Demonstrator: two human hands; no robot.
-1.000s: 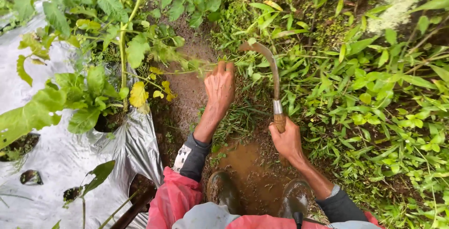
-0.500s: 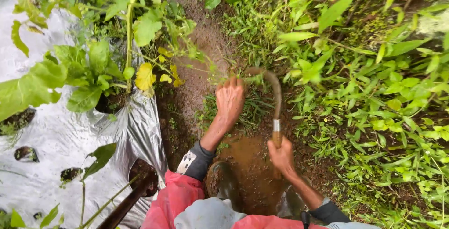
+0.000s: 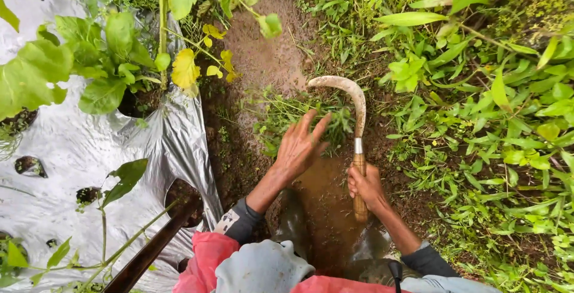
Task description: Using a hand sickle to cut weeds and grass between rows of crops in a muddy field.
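Person crouching in a muddy furrow, weeding with a sickle beside a plastic sheet (image 3: 89, 161) on the left.

Left hand (image 3: 299, 146), fingers spread, is pressing weeds (image 3: 287, 113) flat; right hand (image 3: 366, 186) is gripping the sickle (image 3: 357, 125), blade hooking behind them.

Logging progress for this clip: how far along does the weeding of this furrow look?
Done: the bare soil strip ahead looks already cleared. In hand: the left hand reaches into a weed clump while the right hand hooks the sickle around it. Left: dense weeds on the right bank.
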